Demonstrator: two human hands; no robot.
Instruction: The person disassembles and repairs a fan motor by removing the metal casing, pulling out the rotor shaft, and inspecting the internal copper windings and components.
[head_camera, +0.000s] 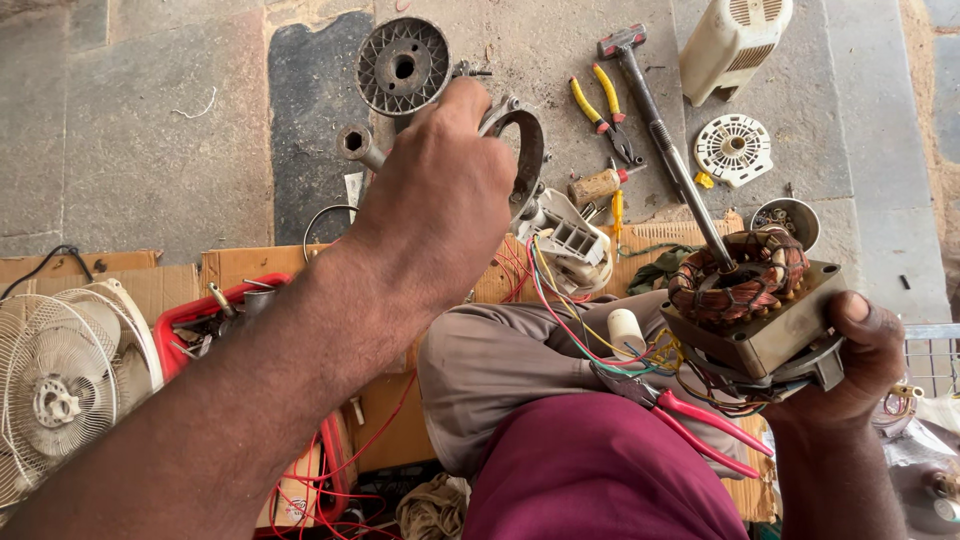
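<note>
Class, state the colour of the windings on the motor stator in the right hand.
Coppery reddish-brown windings; head view.

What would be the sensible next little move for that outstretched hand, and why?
Probably close the left hand on the metal ring and lift it back toward the lap. The hand is reaching out over the ring on the floor, with its fingers hidden behind it, while the right hand holds the stator with its copper windings and loose wires, apparently waiting for a part.
</note>
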